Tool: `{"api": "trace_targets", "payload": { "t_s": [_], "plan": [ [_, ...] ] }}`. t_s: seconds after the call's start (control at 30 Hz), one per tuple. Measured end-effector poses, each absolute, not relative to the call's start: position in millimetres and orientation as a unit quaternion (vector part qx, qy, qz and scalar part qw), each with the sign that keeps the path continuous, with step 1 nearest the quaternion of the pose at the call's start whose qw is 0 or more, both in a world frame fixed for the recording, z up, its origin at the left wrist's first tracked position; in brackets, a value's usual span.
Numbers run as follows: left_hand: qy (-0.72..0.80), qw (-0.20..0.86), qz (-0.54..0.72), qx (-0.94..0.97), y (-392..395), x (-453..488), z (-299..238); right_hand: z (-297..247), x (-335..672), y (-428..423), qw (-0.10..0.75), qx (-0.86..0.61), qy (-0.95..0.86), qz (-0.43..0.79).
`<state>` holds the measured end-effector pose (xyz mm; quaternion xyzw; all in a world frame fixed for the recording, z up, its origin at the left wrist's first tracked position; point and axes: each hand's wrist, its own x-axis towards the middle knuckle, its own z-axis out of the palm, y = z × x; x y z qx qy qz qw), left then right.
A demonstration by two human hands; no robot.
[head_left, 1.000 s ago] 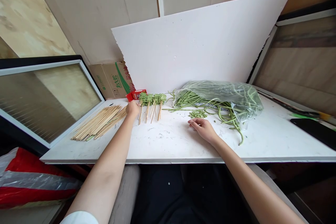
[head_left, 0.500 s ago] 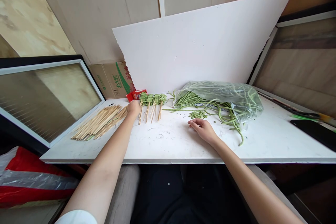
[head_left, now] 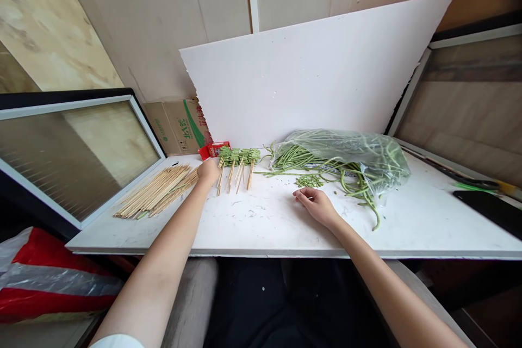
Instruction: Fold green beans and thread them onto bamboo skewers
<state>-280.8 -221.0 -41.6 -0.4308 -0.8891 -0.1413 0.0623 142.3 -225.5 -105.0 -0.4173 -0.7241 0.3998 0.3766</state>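
My left hand (head_left: 207, 171) reaches to the far left of the white tabletop (head_left: 265, 228). It lies between a loose pile of bare bamboo skewers (head_left: 157, 191) and a row of skewers threaded with green bean pieces (head_left: 238, 159), touching the leftmost one. Its fingers are hidden behind the back of the hand. My right hand (head_left: 317, 205) rests palm down in the middle of the table with fingers curled together and nothing visible in them. Just beyond it is a small heap of cut bean pieces (head_left: 309, 180).
A clear plastic bag of long green beans (head_left: 346, 155) lies at the back right, with some beans spilling out. A small red box (head_left: 212, 149) and a cardboard carton (head_left: 177, 125) stand behind the skewers. A white board (head_left: 318, 65) leans on the wall. A black object (head_left: 487, 207) lies far right.
The view has shifted slightly; both hands stay almost where they were.
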Motion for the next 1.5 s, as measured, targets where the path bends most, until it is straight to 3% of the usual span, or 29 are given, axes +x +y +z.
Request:
{"api": "trace_targets", "payload": {
  "t_s": [0.47, 1.5],
  "plan": [
    [-0.870, -0.027, -0.189, -0.454, -240.4, -308.6, -36.0, -105.0, 141.9, -225.3, 0.370, -0.412, -0.737, 0.387],
    [-0.870, -0.022, -0.216, -0.444, -243.0, -306.8, -29.7, -108.1, 141.7, -223.9, 0.365, -0.411, -0.742, 0.385]
  ]
}}
